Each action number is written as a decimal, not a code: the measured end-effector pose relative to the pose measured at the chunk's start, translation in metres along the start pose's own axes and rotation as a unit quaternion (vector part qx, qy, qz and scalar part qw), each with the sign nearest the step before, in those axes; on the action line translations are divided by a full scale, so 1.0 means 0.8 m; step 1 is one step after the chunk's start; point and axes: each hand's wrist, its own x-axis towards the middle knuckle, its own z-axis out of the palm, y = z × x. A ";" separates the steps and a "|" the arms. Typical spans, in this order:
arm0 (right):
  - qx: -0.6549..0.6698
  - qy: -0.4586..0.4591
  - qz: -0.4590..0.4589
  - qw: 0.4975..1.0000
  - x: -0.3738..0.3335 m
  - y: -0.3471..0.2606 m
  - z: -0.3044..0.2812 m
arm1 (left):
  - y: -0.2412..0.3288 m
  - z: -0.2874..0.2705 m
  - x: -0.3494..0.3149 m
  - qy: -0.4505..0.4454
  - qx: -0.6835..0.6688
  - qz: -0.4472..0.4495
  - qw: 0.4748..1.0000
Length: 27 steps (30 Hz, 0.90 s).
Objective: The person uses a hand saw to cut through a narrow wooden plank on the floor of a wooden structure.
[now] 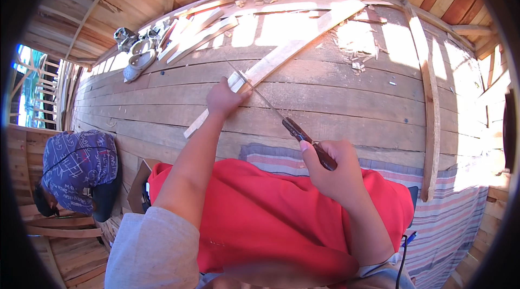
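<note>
In my right hand (336,167) is a long knife (309,143), my fingers wrapped round its dark brown, straight handle. Its narrow blade points away to the left and is seen nearly edge-on. My left hand (225,98) grips a pale wooden strip (196,122) that slants over the near end of a long board (295,49). The blade crosses the strip's far end, just beyond my left fingers; whether it touches the wood I cannot tell. The long board lies diagonally on the plank floor (346,99).
Wood shavings (357,45) lie right of the board. Further left are several loose strips (203,37) and a pair of grey clogs (140,60). A beam (428,99) runs along the right, beside a striped mat (449,224). Another person (81,167) crouches at the left.
</note>
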 end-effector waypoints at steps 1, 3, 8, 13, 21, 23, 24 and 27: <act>0.000 0.000 0.009 1.000 -0.001 0.004 -0.002 | 0.005 -0.001 0.000 0.002 -0.002 0.001 1.000; 0.026 0.020 -0.004 0.999 0.029 0.011 0.015 | 0.016 0.000 -0.001 0.000 -0.008 0.002 1.000; 0.029 0.048 -0.058 0.997 0.053 0.012 0.051 | 0.003 0.008 0.005 -0.004 -0.023 -0.022 0.999; 0.006 0.009 -0.003 1.000 0.023 -0.011 -0.001 | 0.011 -0.007 -0.003 -0.019 -0.033 -0.032 0.999; -0.010 0.006 -0.031 0.999 0.030 -0.012 0.016 | -0.006 -0.005 0.005 -0.014 -0.033 -0.030 0.999; -0.033 0.011 -0.037 0.999 0.011 -0.030 -0.015 | 0.002 -0.006 0.008 -0.006 -0.037 -0.024 0.999; -0.045 0.011 -0.030 0.998 0.002 -0.032 -0.022 | 0.004 -0.001 0.003 -0.012 -0.039 -0.021 0.999; -0.098 0.036 -0.104 0.989 0.026 -0.011 -0.010 | 0.007 -0.005 0.008 -0.031 -0.052 -0.031 0.998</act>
